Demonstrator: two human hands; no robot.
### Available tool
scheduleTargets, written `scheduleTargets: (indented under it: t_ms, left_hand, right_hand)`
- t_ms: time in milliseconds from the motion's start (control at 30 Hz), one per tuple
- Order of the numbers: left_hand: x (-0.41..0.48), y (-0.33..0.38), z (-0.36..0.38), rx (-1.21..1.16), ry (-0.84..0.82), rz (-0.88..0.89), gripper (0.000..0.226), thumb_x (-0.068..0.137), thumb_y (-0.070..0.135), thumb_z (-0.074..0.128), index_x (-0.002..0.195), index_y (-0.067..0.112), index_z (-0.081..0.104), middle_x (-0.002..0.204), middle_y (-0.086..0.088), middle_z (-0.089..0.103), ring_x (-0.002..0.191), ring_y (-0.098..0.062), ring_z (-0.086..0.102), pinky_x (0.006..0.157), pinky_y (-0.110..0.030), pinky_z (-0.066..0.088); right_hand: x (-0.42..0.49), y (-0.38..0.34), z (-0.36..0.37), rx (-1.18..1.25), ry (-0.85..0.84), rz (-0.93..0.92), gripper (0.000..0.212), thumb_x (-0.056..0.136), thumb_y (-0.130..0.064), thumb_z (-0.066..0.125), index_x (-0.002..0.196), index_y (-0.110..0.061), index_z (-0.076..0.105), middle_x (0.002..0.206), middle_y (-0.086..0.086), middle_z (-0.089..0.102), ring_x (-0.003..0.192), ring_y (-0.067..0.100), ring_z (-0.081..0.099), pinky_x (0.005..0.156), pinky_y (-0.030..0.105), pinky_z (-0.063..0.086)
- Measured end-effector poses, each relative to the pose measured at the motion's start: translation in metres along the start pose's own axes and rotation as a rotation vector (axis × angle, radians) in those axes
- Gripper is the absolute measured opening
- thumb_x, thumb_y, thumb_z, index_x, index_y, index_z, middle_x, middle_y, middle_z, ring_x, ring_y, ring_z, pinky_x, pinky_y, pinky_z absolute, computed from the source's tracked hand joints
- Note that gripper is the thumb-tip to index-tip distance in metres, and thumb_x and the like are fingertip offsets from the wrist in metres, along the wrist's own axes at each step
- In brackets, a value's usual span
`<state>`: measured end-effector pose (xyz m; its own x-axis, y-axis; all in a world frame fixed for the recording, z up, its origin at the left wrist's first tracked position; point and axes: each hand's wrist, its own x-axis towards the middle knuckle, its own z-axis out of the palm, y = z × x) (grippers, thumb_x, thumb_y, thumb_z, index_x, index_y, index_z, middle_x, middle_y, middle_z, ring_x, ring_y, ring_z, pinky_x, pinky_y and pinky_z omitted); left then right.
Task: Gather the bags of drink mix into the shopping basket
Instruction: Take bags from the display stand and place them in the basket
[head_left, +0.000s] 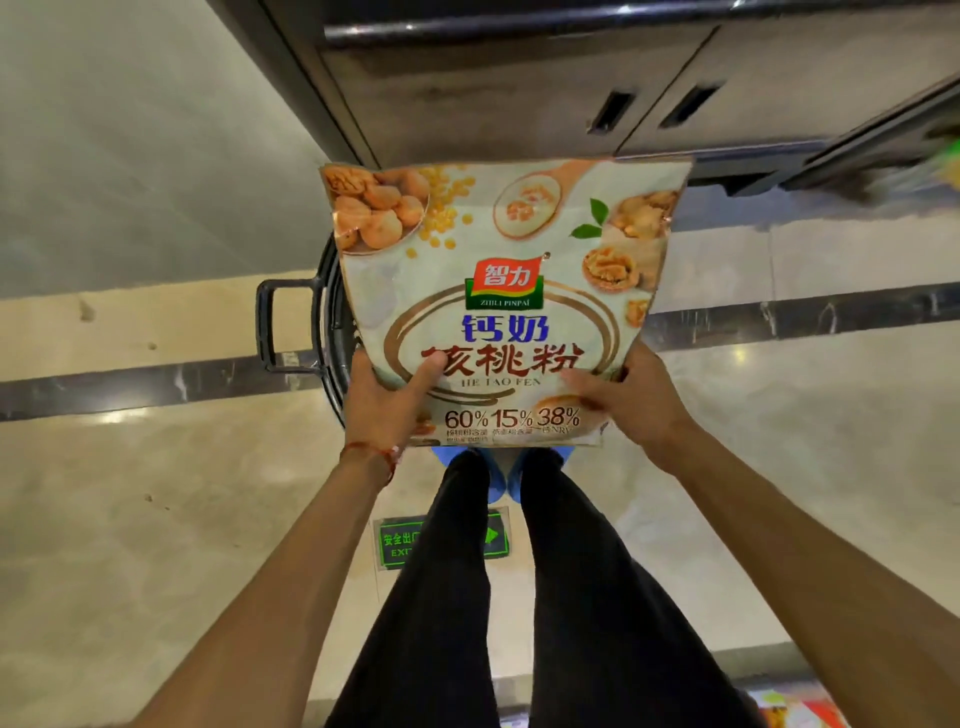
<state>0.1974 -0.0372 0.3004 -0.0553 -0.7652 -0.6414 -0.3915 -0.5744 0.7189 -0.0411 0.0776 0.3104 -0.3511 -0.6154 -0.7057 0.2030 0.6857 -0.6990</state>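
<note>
A large cream bag of walnut drink mix (498, 270), printed with walnuts and red and blue lettering, is held flat in front of me. My left hand (387, 402) grips its lower left corner, thumb on the front. My right hand (631, 397) grips the lower right corner the same way. Beneath the bag stands the black shopping basket (332, 291) on the floor; only its left rim and its handle (270, 325) show. What lies inside the basket is hidden by the bag.
A dark shelf unit base (519, 93) with cabinet doors runs across the top. The polished tile floor (130, 493) has a dark stripe and a green exit sign (400, 543) under my legs. Colourful packages (800, 712) show at the bottom right.
</note>
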Motion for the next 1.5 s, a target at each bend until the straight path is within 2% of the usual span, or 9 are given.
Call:
scheduleTargets:
  t_ms: [133, 200, 400, 600, 800, 1033, 1167, 1267, 1500]
  left_hand:
    - [-0.04, 0.046, -0.021, -0.02, -0.069, 0.028, 0.061, 0.074, 0.042, 0.086, 0.127, 0.025, 0.059, 0.11, 0.009, 0.074, 0.093, -0.002, 0.072, 0.073, -0.022, 0.059]
    - [-0.063, 0.07, -0.028, -0.051, -0.104, 0.034, 0.055, 0.077, 0.035, 0.085, 0.125, 0.022, 0.061, 0.106, 0.008, 0.075, 0.09, -0.003, 0.073, 0.069, -0.019, 0.059]
    - [-0.113, 0.117, -0.035, -0.085, -0.266, 0.063, 0.035, 0.084, 0.024, 0.079, 0.116, 0.022, 0.064, 0.103, 0.001, 0.078, 0.094, -0.017, 0.075, 0.073, -0.029, 0.062]
    - [-0.153, 0.145, -0.019, -0.074, -0.355, 0.088, 0.044, 0.085, 0.023, 0.077, 0.126, 0.022, 0.061, 0.109, 0.003, 0.077, 0.097, -0.017, 0.075, 0.072, -0.029, 0.062]
    - [-0.192, 0.169, 0.037, 0.001, -0.411, 0.209, 0.051, 0.078, 0.016, 0.082, 0.124, 0.018, 0.06, 0.109, 0.002, 0.077, 0.097, -0.015, 0.075, 0.072, -0.026, 0.062]
    - [-0.246, 0.189, 0.132, -0.007, -0.306, 0.294, 0.047, 0.077, 0.012, 0.084, 0.118, 0.02, 0.063, 0.101, 0.008, 0.077, 0.091, -0.011, 0.075, 0.068, -0.024, 0.061]
    - [-0.274, 0.203, 0.184, -0.016, -0.282, 0.305, 0.047, 0.076, 0.019, 0.085, 0.117, 0.023, 0.063, 0.105, 0.005, 0.077, 0.093, -0.013, 0.075, 0.075, -0.033, 0.062]
    - [-0.291, 0.224, 0.219, -0.045, -0.316, 0.333, 0.043, 0.081, 0.016, 0.081, 0.117, 0.026, 0.061, 0.103, 0.007, 0.077, 0.092, -0.011, 0.075, 0.07, -0.028, 0.062]
    - [-0.304, 0.283, 0.278, -0.1, -0.286, 0.446, 0.042, 0.085, 0.017, 0.078, 0.122, 0.018, 0.059, 0.103, 0.005, 0.077, 0.089, -0.014, 0.076, 0.061, -0.025, 0.059]
  right_hand:
    - [-0.061, -0.039, -0.013, 0.091, 0.001, -0.002, 0.047, 0.086, -0.008, 0.082, 0.129, -0.015, 0.066, 0.113, 0.0, 0.079, 0.099, 0.017, 0.078, 0.072, 0.03, 0.064]
    - [-0.089, -0.056, -0.018, 0.148, -0.002, 0.013, 0.047, 0.086, -0.009, 0.081, 0.13, -0.014, 0.066, 0.113, 0.0, 0.079, 0.099, 0.019, 0.078, 0.072, 0.031, 0.064]
    - [-0.151, -0.083, -0.038, 0.233, 0.064, -0.026, 0.046, 0.089, -0.011, 0.079, 0.133, -0.014, 0.065, 0.118, 0.005, 0.078, 0.105, 0.027, 0.076, 0.084, 0.046, 0.064]
    - [-0.181, -0.09, -0.081, 0.225, 0.063, -0.105, 0.048, 0.086, -0.019, 0.085, 0.13, -0.016, 0.067, 0.121, 0.006, 0.076, 0.111, 0.029, 0.074, 0.098, 0.056, 0.057]
    - [-0.205, -0.085, -0.147, 0.26, 0.041, -0.173, 0.043, 0.09, -0.013, 0.077, 0.132, -0.013, 0.067, 0.122, 0.007, 0.076, 0.111, 0.028, 0.074, 0.097, 0.052, 0.058]
    - [-0.223, -0.075, -0.248, 0.36, 0.072, -0.205, 0.039, 0.089, -0.006, 0.076, 0.127, -0.01, 0.068, 0.112, 0.005, 0.08, 0.103, 0.025, 0.077, 0.078, 0.036, 0.065]
    - [-0.227, -0.076, -0.308, 0.357, 0.115, -0.243, 0.037, 0.089, -0.011, 0.078, 0.125, -0.012, 0.069, 0.112, 0.004, 0.08, 0.102, 0.025, 0.077, 0.084, 0.044, 0.064]
    - [-0.229, -0.084, -0.345, 0.343, 0.14, -0.284, 0.037, 0.091, -0.014, 0.077, 0.127, -0.014, 0.068, 0.114, 0.004, 0.079, 0.103, 0.024, 0.077, 0.085, 0.046, 0.063]
    - [-0.221, -0.13, -0.409, 0.338, 0.22, -0.425, 0.029, 0.09, -0.008, 0.077, 0.118, -0.013, 0.071, 0.105, 0.002, 0.081, 0.092, 0.019, 0.079, 0.068, 0.029, 0.064]
